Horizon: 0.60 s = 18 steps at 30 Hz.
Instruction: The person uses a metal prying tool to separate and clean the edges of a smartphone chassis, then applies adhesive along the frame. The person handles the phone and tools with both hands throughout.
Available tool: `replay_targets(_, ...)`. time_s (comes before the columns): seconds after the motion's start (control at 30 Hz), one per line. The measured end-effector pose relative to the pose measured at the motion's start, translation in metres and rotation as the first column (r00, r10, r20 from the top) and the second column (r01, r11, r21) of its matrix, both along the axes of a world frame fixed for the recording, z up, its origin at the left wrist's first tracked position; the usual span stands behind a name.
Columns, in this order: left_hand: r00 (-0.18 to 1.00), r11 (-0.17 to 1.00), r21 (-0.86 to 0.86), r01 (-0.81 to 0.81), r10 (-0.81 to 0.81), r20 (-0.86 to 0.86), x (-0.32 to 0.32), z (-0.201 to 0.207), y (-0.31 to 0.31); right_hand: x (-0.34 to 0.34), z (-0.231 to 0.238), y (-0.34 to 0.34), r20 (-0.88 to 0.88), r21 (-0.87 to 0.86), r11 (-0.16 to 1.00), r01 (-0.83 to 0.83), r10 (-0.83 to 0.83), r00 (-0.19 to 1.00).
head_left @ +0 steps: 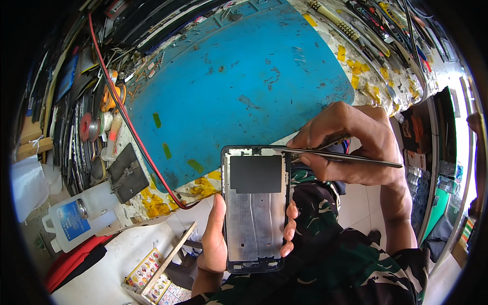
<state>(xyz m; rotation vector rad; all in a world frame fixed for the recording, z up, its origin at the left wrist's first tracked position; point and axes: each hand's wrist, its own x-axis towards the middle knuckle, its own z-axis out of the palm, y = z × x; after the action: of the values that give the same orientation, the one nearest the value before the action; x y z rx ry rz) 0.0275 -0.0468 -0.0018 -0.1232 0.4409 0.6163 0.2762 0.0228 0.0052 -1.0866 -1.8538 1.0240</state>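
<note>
My left hand (214, 239) is closed round a phone frame (249, 218), thumb on its left edge and fingertips on its right edge. The frame has a black rim, a silver metal inner plate and a black rectangular sheet (255, 174) on its upper part. In my right hand (368, 142) is a pair of dark metal tweezers (351, 157), pinched between thumb and fingers. Their tips reach the upper right corner of the phone frame. Whether the tips grip anything is too small to tell.
A worn blue mat (218, 96) covers the bench, crossed on the left by a red cable (127, 119). Solder spools (89, 127), a white jug (76, 218) and stacked phone parts crowd the left. Hand tools (371, 25) lie at the far right.
</note>
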Motion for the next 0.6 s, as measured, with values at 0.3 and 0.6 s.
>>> replay_targets(0.3, 0.998, 0.999, 0.017, 0.036, -0.035, -0.055, 0.0007, -0.0004, -0.0013, 0.0017, -0.0009, 0.0031, -0.018, 0.061, 0.998, -0.006, 0.007, 1.0)
replay_targets(0.6, 0.996, 0.997, 0.065, 0.042, -0.037, -0.086, 0.0019, -0.0028, -0.0063, 0.0017, -0.0042, 0.0066, -0.062, 0.108, 0.994, -0.025, 0.032, 0.998)
